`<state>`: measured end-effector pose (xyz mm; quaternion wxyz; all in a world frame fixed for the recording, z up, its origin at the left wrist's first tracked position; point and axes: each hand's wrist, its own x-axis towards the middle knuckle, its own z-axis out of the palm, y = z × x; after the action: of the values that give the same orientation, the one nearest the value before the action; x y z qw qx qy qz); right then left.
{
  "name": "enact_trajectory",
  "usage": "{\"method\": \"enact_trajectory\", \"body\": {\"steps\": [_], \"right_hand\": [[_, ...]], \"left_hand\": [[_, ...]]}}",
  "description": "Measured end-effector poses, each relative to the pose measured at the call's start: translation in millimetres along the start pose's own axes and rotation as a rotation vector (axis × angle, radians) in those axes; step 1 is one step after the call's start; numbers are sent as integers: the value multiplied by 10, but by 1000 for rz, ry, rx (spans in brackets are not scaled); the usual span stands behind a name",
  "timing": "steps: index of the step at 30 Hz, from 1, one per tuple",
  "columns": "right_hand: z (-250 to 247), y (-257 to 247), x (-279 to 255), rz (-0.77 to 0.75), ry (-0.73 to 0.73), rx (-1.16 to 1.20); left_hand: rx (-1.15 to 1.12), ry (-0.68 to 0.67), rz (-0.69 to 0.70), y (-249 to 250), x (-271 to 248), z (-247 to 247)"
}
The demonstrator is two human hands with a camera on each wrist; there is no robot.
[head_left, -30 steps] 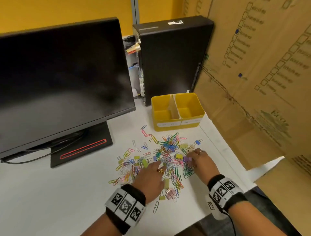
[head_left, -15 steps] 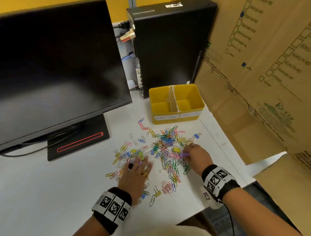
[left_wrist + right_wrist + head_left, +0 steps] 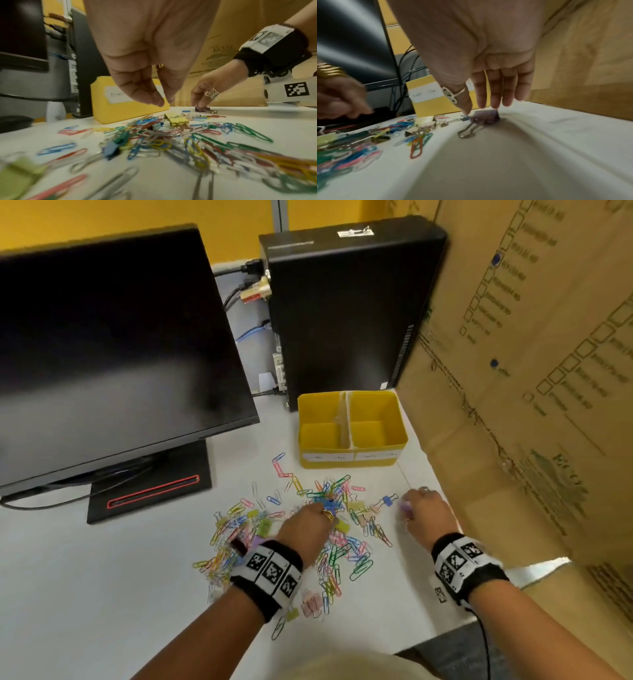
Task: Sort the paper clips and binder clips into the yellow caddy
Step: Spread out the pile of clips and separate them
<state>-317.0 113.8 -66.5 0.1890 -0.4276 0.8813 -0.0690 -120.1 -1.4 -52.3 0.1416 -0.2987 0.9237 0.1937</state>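
The yellow caddy (image 3: pixel 308 463) has two compartments, both bare inside, and stands behind a pile of coloured paper clips and binder clips (image 3: pixel 342 546) on the white table. My left hand (image 3: pixel 310 513) hovers over the middle of the pile. Its fingers (image 3: pixel 154 98) point down with the thumb close by and hold nothing. My right hand (image 3: pixel 409 505) is right of the pile. Its straight fingers (image 3: pixel 494 100) press on a purple binder clip (image 3: pixel 488 116) that lies apart on bare table. A blue binder clip (image 3: pixel 387 500) lies just left of it.
A black monitor (image 3: pixel 113 354) on its stand (image 3: pixel 150 491) fills the left. Directly behind the caddy is a black computer case (image 3: pixel 342 313). A tall cardboard box (image 3: pixel 531 371) walls the right side. The table's front edge (image 3: pixel 445 628) is near my right forearm.
My right hand has slid the purple binder clip rightward, out of the pile. My left hand has moved from the pile's left side to its middle.
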Motion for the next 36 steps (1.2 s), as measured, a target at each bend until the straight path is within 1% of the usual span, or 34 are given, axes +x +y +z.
{"method": "enact_trajectory", "body": {"steps": [2, 3, 6, 8, 10, 12, 15, 20, 23, 26, 27, 28, 29, 31, 32, 33, 34, 36], "right_hand": [[-3, -135, 50, -123, 35, 6], [-5, -222, 88, -183, 25, 35], [48, -451, 233, -306, -95, 57], [121, -536, 308, -335, -190, -17], [177, -584, 326, -337, -242, -86], [222, -604, 329, -357, -228, -92], [236, -611, 340, -396, -209, -17], [115, -613, 321, -355, -226, 251], [27, -549, 301, -326, -189, 426], [-50, -399, 293, -219, -140, 675], [-60, -324, 310, -172, -94, 695], [-66, -242, 343, -131, -43, 657], [-74, -160, 380, -92, -17, 567], [-65, -29, 442, -54, -54, 305], [-56, -2, 450, -62, -75, 170], [-45, -4, 440, -87, -70, 62], [-34, -32, 415, -126, -48, 4], [10, -123, 355, -227, -26, 6]], "left_hand": [[-22, -51, 2, 122, 128, -17], [-22, -74, -6, 161, 167, -6], [-4, -87, -62, 192, 179, 94], [-27, -65, -89, 155, 150, 145], [-45, -54, -113, 100, 115, 153], [-42, -31, -106, 56, 99, 163], [-4, -9, -107, 23, 94, 169], [67, -51, -102, 2, 84, 158], [68, -75, -93, -56, 83, 167], [48, -45, -52, -116, 59, 155], [36, -11, -48, -137, 37, 134], [15, 42, -55, -168, 12, 106], [-16, 102, -71, -210, -9, 71], [-60, 207, -118, -333, -32, 2], [-59, 231, -152, -407, -30, -31], [-48, 231, -193, -481, -18, -61], [-27, 210, -239, -551, -2, -94], [59, 123, -321, -646, 34, -149]]}}
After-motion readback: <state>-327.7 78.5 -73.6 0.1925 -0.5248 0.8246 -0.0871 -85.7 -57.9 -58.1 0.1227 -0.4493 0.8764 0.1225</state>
